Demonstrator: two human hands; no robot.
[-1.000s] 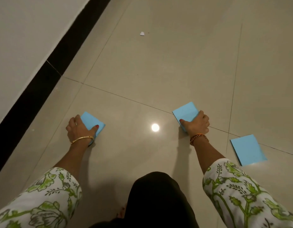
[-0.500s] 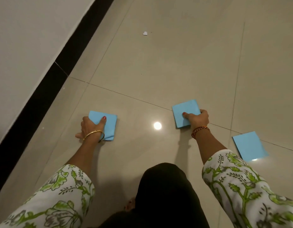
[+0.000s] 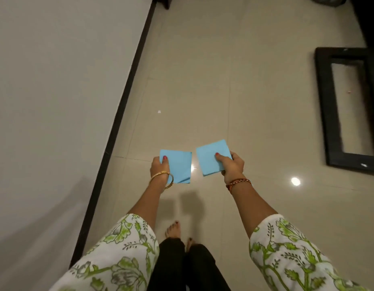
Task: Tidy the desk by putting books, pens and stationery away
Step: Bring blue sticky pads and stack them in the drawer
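Blue paper squares, two of them, are in our hands and held clear above the tiled floor (image 3: pixel 255 101). Our left hand (image 3: pixel 159 168) pinches the left blue square (image 3: pixel 178 166) along its left edge, thumb on top, fingers underneath; the lower corner of this sheet is creased. Our right hand (image 3: pixel 233 165) pinches the right blue square (image 3: pixel 211 159) at its lower right corner, thumb on the upper face. The two sheets sit side by side, near each other but not touching, both roughly flat and facing up. A gold bangle (image 3: pixel 163 178) circles our left wrist; a red and orange thread band (image 3: pixel 238 183) circles the right. Both forearms (image 3: pixel 148 203) emerge from white sleeves with a green floral print (image 3: pixel 127 248). Bare feet (image 3: pixel 173 228) stand on the floor below the hands. A white wall with a black skirting strip (image 3: pixel 118 127) runs along the floor's left edge. A black rectangular frame (image 3: pixel 326 106) lies at the floor's right edge. A small white scrap (image 3: pixel 159 111) lies on the floor beyond the sheets.
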